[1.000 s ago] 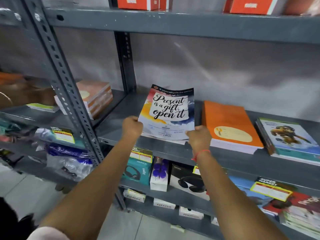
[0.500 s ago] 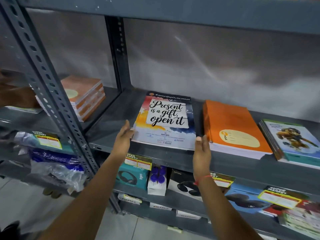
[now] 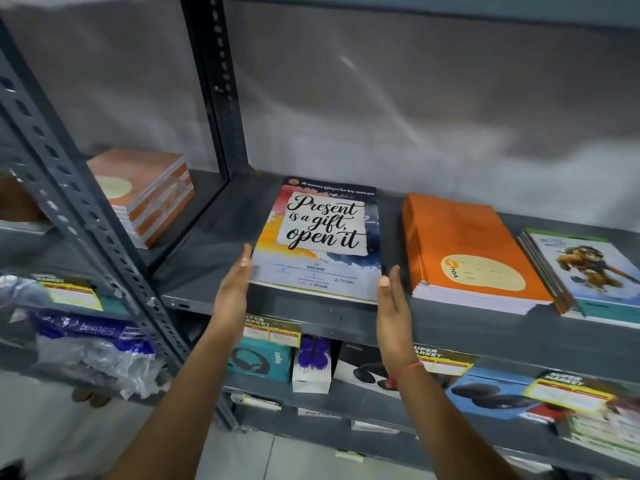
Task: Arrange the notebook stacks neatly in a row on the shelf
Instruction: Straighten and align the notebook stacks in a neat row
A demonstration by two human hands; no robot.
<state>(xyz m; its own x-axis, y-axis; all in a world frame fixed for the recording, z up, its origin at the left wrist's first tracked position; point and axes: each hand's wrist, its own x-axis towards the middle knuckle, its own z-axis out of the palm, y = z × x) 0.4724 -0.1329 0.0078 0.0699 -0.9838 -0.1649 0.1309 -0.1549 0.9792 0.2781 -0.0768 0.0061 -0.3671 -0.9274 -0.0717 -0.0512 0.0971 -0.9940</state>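
A notebook stack with a "Present is a gift, open it" cover (image 3: 322,237) lies flat on the grey shelf (image 3: 214,233). My left hand (image 3: 232,292) is flat against its left edge, fingers straight. My right hand (image 3: 393,303) is flat against its right edge. Neither hand grips it. To the right lies an orange notebook stack (image 3: 464,251), then a stack with a cartoon lion cover (image 3: 588,271) at the frame's right edge.
A grey upright post (image 3: 69,202) stands at the left. Behind it, on the neighbouring shelf, sits another orange stack (image 3: 145,192). Boxed headphones (image 3: 259,362) and price tags (image 3: 270,330) fill the shelf below. The wall (image 3: 415,98) closes the back.
One second ago both hands gripped the tilted stack at its near corners. It now lies flat, and both hands have opened and press flat on its sides. The view has moved closer.
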